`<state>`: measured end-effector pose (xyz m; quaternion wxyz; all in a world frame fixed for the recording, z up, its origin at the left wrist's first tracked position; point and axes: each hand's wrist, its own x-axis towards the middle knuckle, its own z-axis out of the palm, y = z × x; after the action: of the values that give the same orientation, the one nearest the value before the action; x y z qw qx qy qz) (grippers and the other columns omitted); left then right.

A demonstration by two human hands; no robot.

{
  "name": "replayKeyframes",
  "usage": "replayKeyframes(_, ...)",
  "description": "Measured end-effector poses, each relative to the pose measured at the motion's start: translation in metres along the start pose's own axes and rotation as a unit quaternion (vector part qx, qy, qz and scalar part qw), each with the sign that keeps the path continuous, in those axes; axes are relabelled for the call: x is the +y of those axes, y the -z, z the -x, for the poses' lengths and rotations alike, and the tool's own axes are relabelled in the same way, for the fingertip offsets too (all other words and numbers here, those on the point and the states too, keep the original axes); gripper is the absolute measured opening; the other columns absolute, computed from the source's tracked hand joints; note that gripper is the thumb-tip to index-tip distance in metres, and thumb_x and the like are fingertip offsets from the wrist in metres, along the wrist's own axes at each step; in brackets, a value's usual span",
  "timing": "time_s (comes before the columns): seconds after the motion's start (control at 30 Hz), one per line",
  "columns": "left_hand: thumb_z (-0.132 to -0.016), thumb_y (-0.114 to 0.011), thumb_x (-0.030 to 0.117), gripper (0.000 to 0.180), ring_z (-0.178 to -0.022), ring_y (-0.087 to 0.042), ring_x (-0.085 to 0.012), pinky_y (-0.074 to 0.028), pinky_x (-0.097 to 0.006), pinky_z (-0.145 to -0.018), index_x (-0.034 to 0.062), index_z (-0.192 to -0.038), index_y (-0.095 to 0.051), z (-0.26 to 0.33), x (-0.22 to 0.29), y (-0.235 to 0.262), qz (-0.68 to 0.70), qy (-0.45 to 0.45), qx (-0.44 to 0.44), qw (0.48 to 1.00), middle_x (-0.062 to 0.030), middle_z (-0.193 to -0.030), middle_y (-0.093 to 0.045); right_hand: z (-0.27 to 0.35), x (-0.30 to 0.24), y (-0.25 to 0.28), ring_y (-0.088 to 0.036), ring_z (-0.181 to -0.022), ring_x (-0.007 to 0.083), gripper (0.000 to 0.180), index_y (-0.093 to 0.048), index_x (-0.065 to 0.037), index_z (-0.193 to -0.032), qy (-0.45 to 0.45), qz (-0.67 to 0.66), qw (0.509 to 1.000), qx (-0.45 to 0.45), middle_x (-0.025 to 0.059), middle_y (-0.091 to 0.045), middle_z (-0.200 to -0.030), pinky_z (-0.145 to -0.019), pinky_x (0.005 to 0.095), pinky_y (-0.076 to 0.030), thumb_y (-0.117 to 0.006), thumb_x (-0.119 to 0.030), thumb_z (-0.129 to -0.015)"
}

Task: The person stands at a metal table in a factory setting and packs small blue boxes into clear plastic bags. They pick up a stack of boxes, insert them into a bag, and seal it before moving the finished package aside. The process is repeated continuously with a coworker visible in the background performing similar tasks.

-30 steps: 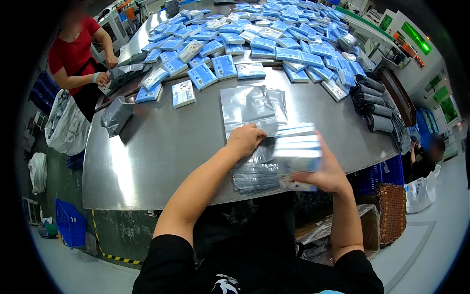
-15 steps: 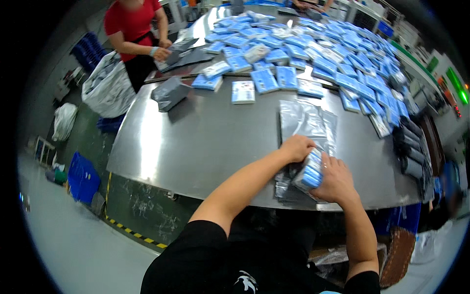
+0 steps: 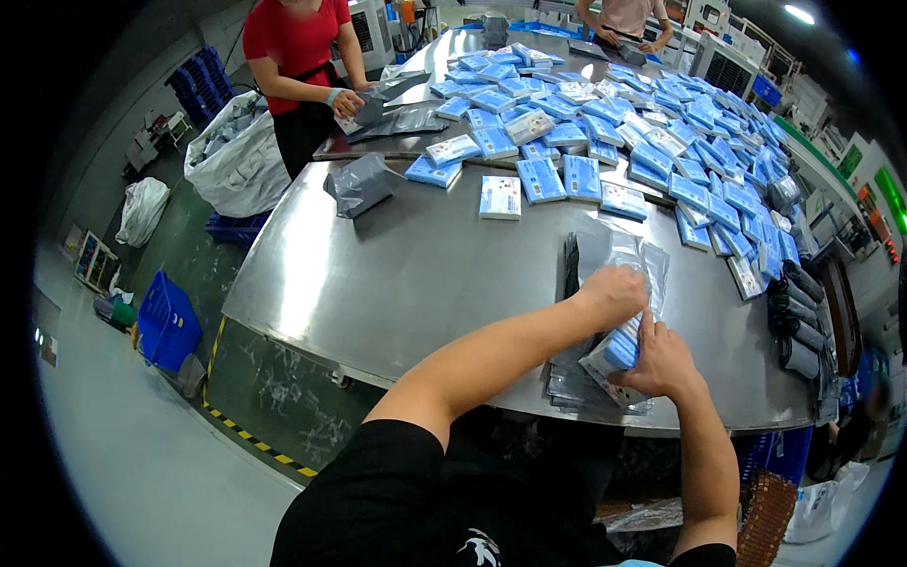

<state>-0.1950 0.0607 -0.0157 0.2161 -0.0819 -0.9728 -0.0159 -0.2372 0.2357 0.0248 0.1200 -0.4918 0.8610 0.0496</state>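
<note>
Before me on the metal table lies a pile of flat grey plastic bags point(image 3: 612, 248). Over its near half, a small stack of blue-and-white packs point(image 3: 621, 351) sits tilted. My right hand point(image 3: 664, 359) is closed round the right side of this stack, its thumb and fingers near the top end. Closed in a pinch, my left hand point(image 3: 616, 297) is just beyond the stack, at the grey plastic of the top bag. The fingertips are partly hidden, and I cannot tell how far the packs sit inside the bag.
A large heap of blue-and-white packs point(image 3: 661, 142) covers the table's far right. A filled grey parcel point(image 3: 363, 184) lies at the left, near a co-worker in red point(image 3: 302, 47) handling grey bags. Dark rolled bags point(image 3: 801, 326) sit at the right edge. A blue crate point(image 3: 168, 321) stands on the floor.
My left hand has turned and moved up over the far end of the pack stack, fingers now closed tighter. The right hand still holds the stack. The whole view has shifted slightly.
</note>
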Motion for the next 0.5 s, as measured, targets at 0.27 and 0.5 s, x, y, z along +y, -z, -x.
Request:
replayKeyframes(0.27,-0.075,-0.062,0.014,0.007,-0.076,-0.061,-0.0218,-0.053,-0.031,-0.064,0.0075,-0.076,-0.062,0.011,0.042,0.005,0.008,-0.072,0.159,0.985,-0.0061,-0.081,-0.059,-0.005,0.003,-0.008,-0.064,-0.100,0.0353,0.093,-0.049,0.008,-0.128,0.027,-0.001,0.999,-0.027,0.0222,-0.063,-0.113,-0.088,0.0418,-0.053,-0.075,-0.060,-0.071)
replayKeyframes(0.5,-0.075,-0.064,0.013,0.013,-0.082,-0.063,-0.0222,-0.054,-0.031,-0.064,0.0075,-0.086,-0.060,0.038,0.037,0.006,-0.013,0.153,0.125,0.980,-0.0080,-0.088,-0.061,0.000,-0.020,0.003,-0.066,-0.101,0.0366,0.119,-0.024,0.015,-0.145,-0.089,-0.022,0.996,0.011,0.0279,-0.064,-0.111,-0.084,0.0408,-0.054,-0.075,-0.061,-0.069)
